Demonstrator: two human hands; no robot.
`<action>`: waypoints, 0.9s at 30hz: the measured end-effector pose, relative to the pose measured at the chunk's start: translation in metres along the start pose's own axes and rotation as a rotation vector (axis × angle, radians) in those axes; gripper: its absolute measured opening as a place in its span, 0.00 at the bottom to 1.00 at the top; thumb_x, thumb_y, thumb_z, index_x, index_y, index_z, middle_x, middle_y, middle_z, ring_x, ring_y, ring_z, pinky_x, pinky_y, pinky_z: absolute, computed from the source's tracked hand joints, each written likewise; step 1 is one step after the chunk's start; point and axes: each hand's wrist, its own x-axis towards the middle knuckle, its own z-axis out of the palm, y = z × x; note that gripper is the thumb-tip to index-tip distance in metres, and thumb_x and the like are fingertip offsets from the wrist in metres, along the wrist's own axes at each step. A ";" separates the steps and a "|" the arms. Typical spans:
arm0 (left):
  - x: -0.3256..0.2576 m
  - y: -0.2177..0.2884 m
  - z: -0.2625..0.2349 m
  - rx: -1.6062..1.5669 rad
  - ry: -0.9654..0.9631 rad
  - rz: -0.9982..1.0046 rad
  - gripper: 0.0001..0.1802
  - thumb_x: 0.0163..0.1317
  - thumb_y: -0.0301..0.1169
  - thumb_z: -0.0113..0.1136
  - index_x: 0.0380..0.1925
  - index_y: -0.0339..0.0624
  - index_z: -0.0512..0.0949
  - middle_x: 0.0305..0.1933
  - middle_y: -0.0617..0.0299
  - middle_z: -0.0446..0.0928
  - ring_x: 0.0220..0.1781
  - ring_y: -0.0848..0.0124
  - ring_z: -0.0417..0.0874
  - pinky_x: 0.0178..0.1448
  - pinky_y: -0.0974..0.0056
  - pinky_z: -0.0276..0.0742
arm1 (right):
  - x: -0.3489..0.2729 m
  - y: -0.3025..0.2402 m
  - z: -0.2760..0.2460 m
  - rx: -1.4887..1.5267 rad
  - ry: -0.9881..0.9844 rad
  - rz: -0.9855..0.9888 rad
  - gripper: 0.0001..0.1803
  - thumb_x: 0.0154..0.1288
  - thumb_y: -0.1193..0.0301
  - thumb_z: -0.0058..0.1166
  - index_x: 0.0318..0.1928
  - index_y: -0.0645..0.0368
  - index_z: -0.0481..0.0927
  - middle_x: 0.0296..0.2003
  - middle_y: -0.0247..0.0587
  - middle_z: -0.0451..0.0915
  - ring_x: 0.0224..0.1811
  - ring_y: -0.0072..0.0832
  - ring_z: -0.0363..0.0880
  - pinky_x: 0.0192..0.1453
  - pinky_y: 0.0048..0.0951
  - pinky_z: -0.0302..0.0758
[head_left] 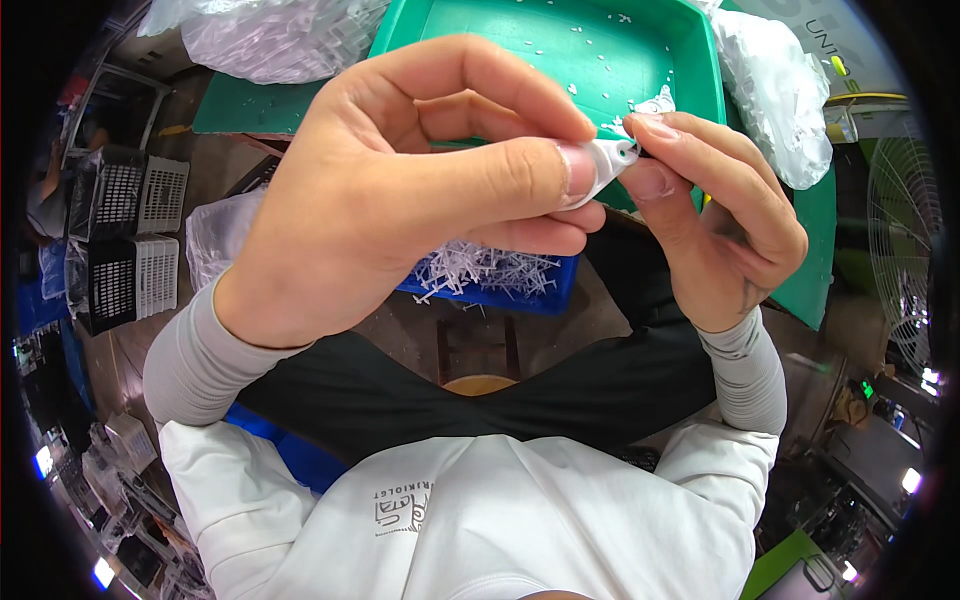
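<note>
My left hand (390, 190) pinches a small white plastic piece (604, 172) between thumb and fingers. The piece narrows to a rounded end with a small hole. At that end, my right hand (725, 205) has its thumb and forefinger drawn together, close against the piece. A tiny dark bit (641, 152) shows between these right fingertips; its kind cannot be made out. Beyond the hands lies a green tray (712, 70) with small white bits scattered in it and a larger white piece (657, 101) near its right side.
Below the hands, a blue bin (567, 295) holds many thin white plastic sprues (480, 270). Clear bags with white contents (270, 40) stand far left; another plastic bag (775, 100) sits right of the tray. Crates (155, 275) are stacked at left, and a fan (905, 220) stands at right.
</note>
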 end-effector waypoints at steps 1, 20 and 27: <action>0.000 0.000 0.000 -0.006 -0.005 -0.009 0.09 0.64 0.24 0.61 0.44 0.38 0.77 0.40 0.56 0.83 0.41 0.66 0.89 0.45 0.64 0.89 | 0.000 0.000 0.001 -0.001 -0.001 0.001 0.15 0.59 0.85 0.63 0.48 0.67 0.83 0.46 0.53 0.84 0.49 0.36 0.84 0.52 0.30 0.80; 0.002 -0.008 0.004 -0.121 0.005 0.039 0.06 0.64 0.23 0.60 0.40 0.37 0.74 0.42 0.50 0.82 0.43 0.63 0.88 0.49 0.62 0.89 | 0.001 -0.001 0.008 -0.003 0.039 0.060 0.13 0.61 0.85 0.62 0.47 0.68 0.83 0.45 0.50 0.84 0.47 0.30 0.83 0.50 0.25 0.77; 0.008 -0.011 0.003 -0.064 0.026 0.102 0.07 0.64 0.24 0.61 0.40 0.35 0.75 0.42 0.51 0.82 0.45 0.63 0.88 0.51 0.62 0.88 | -0.002 -0.004 0.008 0.196 0.102 0.412 0.14 0.67 0.81 0.58 0.52 0.69 0.79 0.44 0.42 0.82 0.46 0.25 0.81 0.51 0.23 0.75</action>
